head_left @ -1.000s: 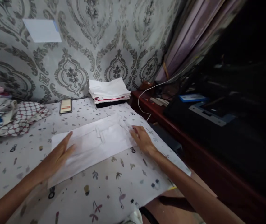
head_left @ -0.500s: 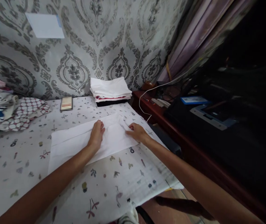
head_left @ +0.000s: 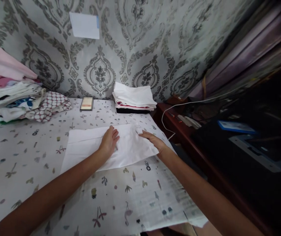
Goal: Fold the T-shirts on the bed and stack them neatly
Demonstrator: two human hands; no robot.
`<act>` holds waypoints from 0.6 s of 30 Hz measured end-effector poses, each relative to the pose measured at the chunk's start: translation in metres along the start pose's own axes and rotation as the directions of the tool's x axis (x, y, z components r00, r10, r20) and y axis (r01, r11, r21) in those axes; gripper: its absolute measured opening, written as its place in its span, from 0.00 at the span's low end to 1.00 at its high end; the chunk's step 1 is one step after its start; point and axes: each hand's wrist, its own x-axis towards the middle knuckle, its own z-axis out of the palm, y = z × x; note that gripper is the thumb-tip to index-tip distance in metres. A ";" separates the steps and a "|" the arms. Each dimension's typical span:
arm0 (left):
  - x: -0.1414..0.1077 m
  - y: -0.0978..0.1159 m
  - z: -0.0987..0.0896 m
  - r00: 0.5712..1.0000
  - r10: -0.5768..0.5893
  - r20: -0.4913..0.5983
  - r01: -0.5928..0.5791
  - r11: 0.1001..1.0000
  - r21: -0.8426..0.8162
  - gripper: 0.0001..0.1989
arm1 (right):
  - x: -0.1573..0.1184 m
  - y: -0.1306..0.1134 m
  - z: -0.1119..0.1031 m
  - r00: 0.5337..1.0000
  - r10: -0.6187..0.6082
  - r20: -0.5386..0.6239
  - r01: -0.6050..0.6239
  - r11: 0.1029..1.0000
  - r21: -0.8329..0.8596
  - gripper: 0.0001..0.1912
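A folded white cloth (head_left: 86, 142) lies in a long strip across the patterned sheet, its right end raised and rumpled. Resting edge-down on the middle of it is my left hand (head_left: 109, 142), thumb up and fingers loosely curved, holding nothing. At the cloth's right end, my right hand (head_left: 154, 141) has its fingers on the raised fabric and its thumb side hidden; it seems to grip that end. Behind the cloth, close to the wall, sits a neat stack of folded clothes (head_left: 134, 96), white on top with red and black layers lower down.
A heap of clothes (head_left: 10, 88) occupies the far left. A small card-like box (head_left: 86, 103) lies near the wall. Along the right runs a dark red wooden edge (head_left: 187, 134) with a white cable (head_left: 163, 121) and a blue-edged object (head_left: 236, 127).
The view has swung left, so everything sits further right. My right hand has lifted the cloth's right end a little. My left hand stays on the cloth.
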 end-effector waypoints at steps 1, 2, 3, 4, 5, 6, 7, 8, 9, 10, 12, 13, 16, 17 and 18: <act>0.000 0.002 0.001 1.000 -0.019 -0.007 0.019 1.000 -0.011 0.22 | -0.002 0.001 0.004 1.000 -0.016 -0.010 0.016 0.999 0.033 0.13; 0.000 0.005 0.001 0.999 -0.040 -0.011 0.039 0.999 -0.019 0.22 | -0.004 0.001 0.008 0.999 -0.035 -0.008 0.035 0.998 0.056 0.13; 0.001 0.007 0.002 0.998 -0.059 -0.011 0.059 0.998 -0.027 0.23 | -0.006 0.000 0.014 0.998 -0.056 0.012 0.055 0.996 0.077 0.14; 0.002 0.009 0.002 0.997 -0.078 -0.008 0.077 0.996 -0.033 0.24 | -0.008 -0.001 0.021 0.995 -0.078 0.054 0.073 0.993 0.095 0.15; 0.002 0.012 0.002 0.996 -0.094 -0.006 0.094 0.995 -0.041 0.24 | -0.008 -0.002 0.028 0.989 -0.098 0.108 0.086 0.990 0.108 0.16; 0.003 0.015 0.001 0.994 -0.108 -0.005 0.107 0.993 -0.051 0.24 | -0.009 -0.002 0.036 0.980 -0.118 0.160 0.099 0.988 0.119 0.17; 0.003 0.018 0.000 0.993 -0.118 -0.001 0.118 0.991 -0.063 0.24 | -0.008 -0.003 0.045 0.969 -0.133 0.207 0.109 0.986 0.124 0.18; 0.003 0.021 -0.001 0.992 -0.125 0.010 0.125 0.989 -0.078 0.24 | -0.007 -0.002 0.054 0.958 -0.145 0.248 0.117 0.985 0.125 0.18; 0.002 0.025 -0.003 0.992 -0.125 0.031 0.127 0.987 -0.093 0.24 | -0.005 0.000 0.064 0.948 -0.155 0.279 0.124 0.984 0.125 0.19; 0.000 0.029 -0.006 0.991 -0.121 0.061 0.127 0.986 -0.107 0.23 | -0.003 0.003 0.074 0.940 -0.160 0.302 0.129 0.984 0.120 0.20; -0.004 0.038 -0.013 0.985 -0.106 0.138 0.124 0.984 -0.131 0.24 | 0.001 0.012 0.095 0.932 -0.160 0.327 0.134 0.986 0.101 0.22; -0.006 0.042 -0.017 0.980 -0.098 0.176 0.124 0.983 -0.138 0.26 | 0.004 0.018 0.106 0.930 -0.157 0.334 0.136 0.987 0.088 0.22; -0.011 0.055 -0.033 0.967 -0.069 0.247 0.105 0.985 -0.138 0.28 | 0.009 0.036 0.137 0.923 -0.150 0.355 0.144 0.989 0.045 0.22; -0.012 0.059 -0.039 0.965 -0.061 0.255 0.096 0.987 -0.129 0.27 | 0.010 0.041 0.146 0.919 -0.159 0.360 0.158 0.987 0.034 0.22; -0.012 0.062 -0.044 0.966 -0.059 0.252 0.091 0.989 -0.119 0.26 | 0.010 0.046 0.155 0.915 -0.173 0.364 0.177 0.984 0.022 0.22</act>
